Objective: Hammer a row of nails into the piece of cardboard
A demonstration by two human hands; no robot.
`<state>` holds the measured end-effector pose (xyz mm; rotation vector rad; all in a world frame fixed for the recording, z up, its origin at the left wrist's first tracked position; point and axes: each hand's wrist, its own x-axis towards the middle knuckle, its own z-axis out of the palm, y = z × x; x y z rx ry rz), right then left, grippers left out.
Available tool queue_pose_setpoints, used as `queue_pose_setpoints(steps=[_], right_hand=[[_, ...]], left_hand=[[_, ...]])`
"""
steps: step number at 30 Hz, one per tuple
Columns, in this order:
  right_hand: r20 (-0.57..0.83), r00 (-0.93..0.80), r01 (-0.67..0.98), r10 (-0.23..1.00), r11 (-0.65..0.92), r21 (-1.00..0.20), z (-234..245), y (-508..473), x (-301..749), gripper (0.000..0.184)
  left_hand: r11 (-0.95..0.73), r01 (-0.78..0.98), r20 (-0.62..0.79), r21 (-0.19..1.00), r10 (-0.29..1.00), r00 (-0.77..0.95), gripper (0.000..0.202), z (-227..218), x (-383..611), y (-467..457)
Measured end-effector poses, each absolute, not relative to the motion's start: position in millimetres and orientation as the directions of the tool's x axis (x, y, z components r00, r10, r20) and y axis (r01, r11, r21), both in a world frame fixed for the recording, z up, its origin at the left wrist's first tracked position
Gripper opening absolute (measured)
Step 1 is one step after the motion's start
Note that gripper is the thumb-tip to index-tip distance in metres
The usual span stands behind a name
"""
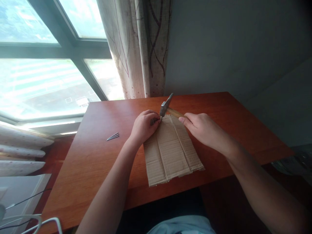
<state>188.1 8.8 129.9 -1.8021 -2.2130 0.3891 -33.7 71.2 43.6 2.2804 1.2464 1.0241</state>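
Note:
My right hand (201, 126) is wrapped round the wooden handle of a hammer (164, 108). The hammer's metal head sits right above a thin nail (161, 119); I cannot tell whether the two touch. My left hand (145, 125) pinches that nail at the far left part of a piece of cardboard (172, 149). Something dark and metallic, perhaps more nails, shows between the left fingers and is mostly hidden. A row of small dark marks runs along the cardboard's far edge. Several loose nails (112, 136) lie together on the table, left of my left hand.
The reddish-brown wooden table (92, 162) carries the cardboard and nails. Behind it hang a patterned curtain (136, 48) and a grey wall (219, 48). A window (70, 48) is at the left. White cables (40, 221) loop by the table's near left corner.

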Motion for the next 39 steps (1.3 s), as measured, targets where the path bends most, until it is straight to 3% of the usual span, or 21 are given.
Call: queue_pose_setpoints(steps=[39], right_hand=[[-0.030, -0.147, 0.894, 0.989, 0.120, -0.432, 107, 1, 192, 0.041]], left_hand=[[-0.550, 0.567, 0.419, 0.614, 0.835, 0.357, 0.009, 42, -35, 73]])
